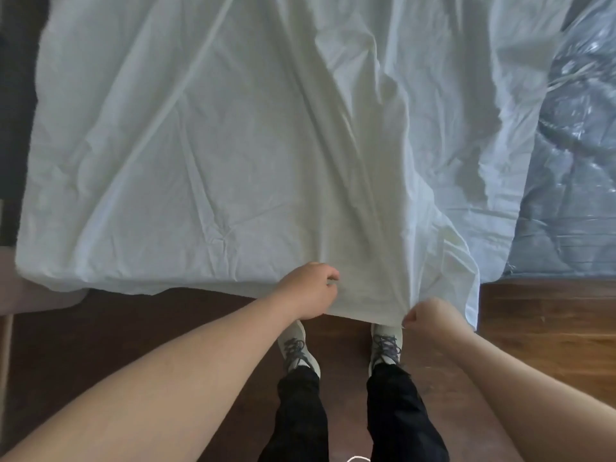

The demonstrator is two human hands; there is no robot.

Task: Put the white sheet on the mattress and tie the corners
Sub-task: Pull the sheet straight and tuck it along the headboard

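The white sheet (216, 145) lies wrinkled over most of the mattress (573, 195), whose right part shows bare under clear plastic wrap. The sheet's near edge hangs over the mattress's front side. My left hand (311, 290) grips that hanging edge with curled fingers near the middle. My right hand (430, 316) is fisted around the same edge a little to the right, at the sheet's lower hem. A fold of sheet hangs down just right of my right hand.
I stand on a wooden floor (546, 321) at the mattress's front, my shoes (296, 348) close to it. A dark strip (13, 111) runs along the mattress's left side. A brownish surface (36, 295) sits at the near left corner.
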